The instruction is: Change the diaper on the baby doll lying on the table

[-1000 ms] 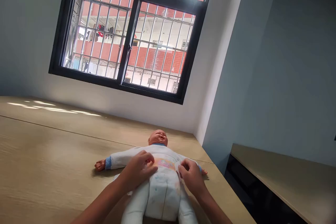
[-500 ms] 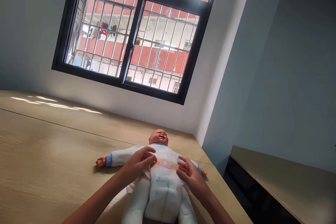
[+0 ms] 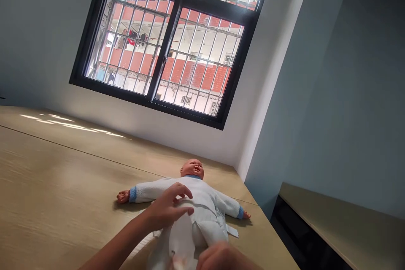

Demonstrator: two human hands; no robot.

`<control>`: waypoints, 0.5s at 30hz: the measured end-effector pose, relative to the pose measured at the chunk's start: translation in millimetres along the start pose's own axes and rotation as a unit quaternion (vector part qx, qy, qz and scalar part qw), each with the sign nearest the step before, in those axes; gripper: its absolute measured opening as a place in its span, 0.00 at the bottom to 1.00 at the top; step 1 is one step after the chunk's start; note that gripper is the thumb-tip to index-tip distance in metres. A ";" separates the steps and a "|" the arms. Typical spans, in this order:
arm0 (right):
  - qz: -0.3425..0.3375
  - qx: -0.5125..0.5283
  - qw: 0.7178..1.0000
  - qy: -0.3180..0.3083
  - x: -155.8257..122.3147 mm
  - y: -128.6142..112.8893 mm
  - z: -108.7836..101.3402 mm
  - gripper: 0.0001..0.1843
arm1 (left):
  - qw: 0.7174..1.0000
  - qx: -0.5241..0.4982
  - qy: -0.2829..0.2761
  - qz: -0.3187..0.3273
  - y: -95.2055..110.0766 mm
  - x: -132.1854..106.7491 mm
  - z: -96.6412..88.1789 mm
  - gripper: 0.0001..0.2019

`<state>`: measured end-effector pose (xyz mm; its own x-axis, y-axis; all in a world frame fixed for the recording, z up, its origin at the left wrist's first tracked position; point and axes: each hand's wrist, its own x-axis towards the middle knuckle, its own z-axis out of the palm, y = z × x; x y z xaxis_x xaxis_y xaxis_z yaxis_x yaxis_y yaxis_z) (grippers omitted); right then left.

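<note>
Pale-wood worktop (image 3: 69,181), and there's the doll (image 3: 201,198) on its back, arms flung wide in a white top (image 3: 202,189), white diaper (image 3: 182,236) undone; left hand (image 3: 166,206) above, grip parted; right hand (image 3: 218,257) blurred, grip unreadable; blue cuffs (image 3: 133,194).

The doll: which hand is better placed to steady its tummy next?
Probably the left hand: it is right at the doll's tummy, and it is held open. The right hand is lower down, away from there, and looks blurred.
</note>
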<state>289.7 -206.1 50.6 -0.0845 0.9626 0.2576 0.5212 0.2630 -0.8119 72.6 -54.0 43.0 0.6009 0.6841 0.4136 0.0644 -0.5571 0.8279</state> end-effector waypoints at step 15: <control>0.043 -0.007 0.977 -0.209 5.5 -42.2 3.2 0.31 | 0.962 0.263 0.015 -0.071 17.4 -7.9 36.1 0.34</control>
<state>264.5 -211.7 84.6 -0.3782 0.9244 -0.0500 0.5527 0.1822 -0.8132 97.7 -86.1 40.5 0.5334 0.7795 0.3284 0.5433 -0.6133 0.5733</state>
